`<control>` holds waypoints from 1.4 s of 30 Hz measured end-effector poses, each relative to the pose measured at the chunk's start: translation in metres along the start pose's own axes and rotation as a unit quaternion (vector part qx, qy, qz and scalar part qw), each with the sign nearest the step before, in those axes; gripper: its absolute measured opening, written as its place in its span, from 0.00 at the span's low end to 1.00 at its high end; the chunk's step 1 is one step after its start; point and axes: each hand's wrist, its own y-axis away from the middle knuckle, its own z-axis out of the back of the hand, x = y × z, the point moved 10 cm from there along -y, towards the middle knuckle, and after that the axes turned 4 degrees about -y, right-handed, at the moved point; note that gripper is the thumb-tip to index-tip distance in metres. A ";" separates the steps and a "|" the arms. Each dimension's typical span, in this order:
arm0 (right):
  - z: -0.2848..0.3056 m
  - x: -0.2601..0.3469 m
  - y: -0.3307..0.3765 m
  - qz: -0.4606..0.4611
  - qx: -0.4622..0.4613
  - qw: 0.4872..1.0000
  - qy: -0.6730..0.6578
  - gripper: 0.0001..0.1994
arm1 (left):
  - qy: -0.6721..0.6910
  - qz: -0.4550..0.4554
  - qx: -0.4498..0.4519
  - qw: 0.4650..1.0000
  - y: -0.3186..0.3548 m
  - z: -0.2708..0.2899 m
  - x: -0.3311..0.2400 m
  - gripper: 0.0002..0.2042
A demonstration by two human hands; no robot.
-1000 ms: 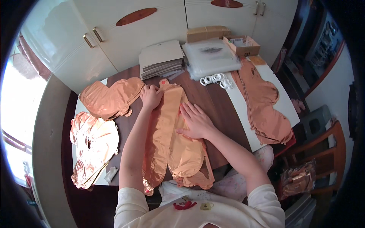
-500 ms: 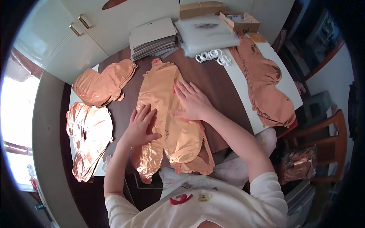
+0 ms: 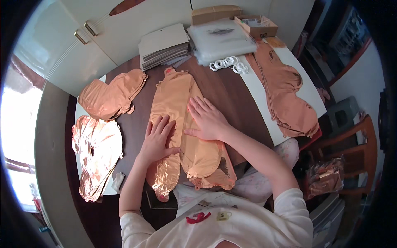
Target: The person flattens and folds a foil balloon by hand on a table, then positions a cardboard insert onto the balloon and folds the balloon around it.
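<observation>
A flat copper-coloured foil balloon point(image 3: 173, 93) lies lengthwise in front of me, folded over itself, its near end reaching the table's front edge. My left hand point(image 3: 158, 141) presses flat on its left part with the fingers spread. Across the fold, my right hand point(image 3: 208, 120) rests palm down on the right part, fingers stretched out. A bit of red shows at the balloon's far tip and by my right fingertips. Neither hand grips anything.
More flat foil balloons lie at the left point(image 3: 111, 93), near left point(image 3: 97, 151) and right point(image 3: 285, 91). Behind stand stacked grey cards point(image 3: 163, 43), clear plastic bags point(image 3: 221, 39), white ribbon rolls point(image 3: 227, 63) and an open cardboard box point(image 3: 258, 29). A wooden chair point(image 3: 359, 149) holds a bagged packet point(image 3: 326, 175).
My left hand has slid a little to the right over the foil. My right hand stays flat on its side of the balloon. The view has shifted slightly.
</observation>
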 end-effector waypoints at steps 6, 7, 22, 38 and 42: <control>0.003 0.012 0.017 0.021 -0.025 0.999 0.007 0.45 | 0.000 0.007 -0.002 1.000 -0.001 0.000 0.000 0.46; 0.003 0.013 0.019 0.021 -0.019 1.000 0.000 0.45 | 0.002 0.010 -0.004 1.000 -0.001 0.001 0.000 0.46; 0.008 0.024 0.024 0.041 -0.006 0.999 -0.002 0.42 | 0.066 0.035 0.014 0.997 0.015 0.007 0.003 0.45; 0.006 0.027 0.020 0.026 0.052 0.998 -0.005 0.50 | 0.570 0.474 -0.072 0.667 0.248 -0.055 -0.009 0.12; 0.002 0.025 0.023 0.025 0.044 0.999 -0.011 0.49 | 0.675 0.444 -0.195 0.556 0.224 -0.046 -0.016 0.06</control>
